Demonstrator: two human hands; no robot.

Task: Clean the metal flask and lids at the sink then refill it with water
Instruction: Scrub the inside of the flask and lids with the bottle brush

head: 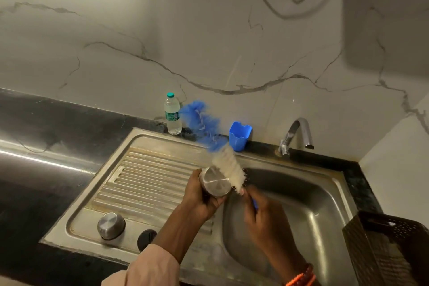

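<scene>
On the draining board at left I see a steel lid [111, 225] dome-up with a black lid [146, 239] just beside it, and a water bottle [172, 114] standing on the dark table [46, 123] behind. My left hand [199, 195] curls around the flask [216, 184], held at the left edge of the sink [301, 204] basin with its base toward me. My right hand [262, 213] grips the handle of a blue-and-white brush [216, 146], blurred, its white bristles against the flask; a blue cup [239, 135], tap [297, 134] and dark basket [390, 248] sit further right.

Plastic water bottle [172, 114], blue cup [239, 135], dark basket [385, 248] around sink.
</scene>
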